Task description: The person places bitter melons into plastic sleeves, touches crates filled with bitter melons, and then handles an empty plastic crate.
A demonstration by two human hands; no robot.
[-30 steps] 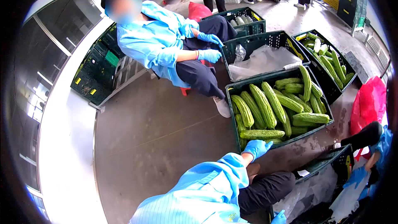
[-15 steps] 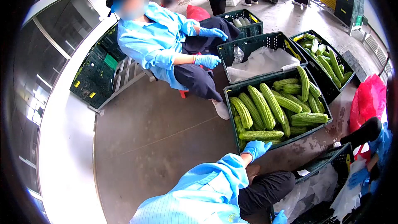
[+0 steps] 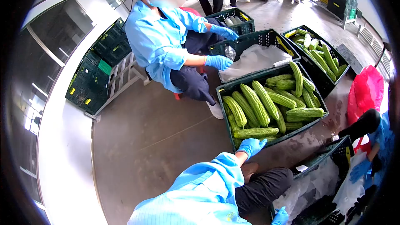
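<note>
1. The fingers (image 3: 263, 142) of the left hand (image 3: 251, 147) are lying close together at the near rim of the gourd crate (image 3: 298, 131); whether they are gripping that rim I cannot tell; no gourd is showing in them.
2. The right hand (image 3: 281, 216) is sitting low by the knee (image 3: 271, 184), just beside some plastic sheets (image 3: 310, 189); the picture's edge is cutting it off, so I cannot tell how its fingers are standing.
3. The left arm is stretching forward, its sleeve (image 3: 208, 177) sloping up toward the crate; the right arm is mostly lying out of sight.
4. The gourds (image 3: 253, 105) are filling the crate, one lying crosswise just beyond the left hand.
5. The step in hand seems to be resting at the rim; grasping a gourd from here would be calling for raising that hand and spreading its fingers.
6. Opposite, a co-worker (image 3: 154, 50) is sitting.
</note>
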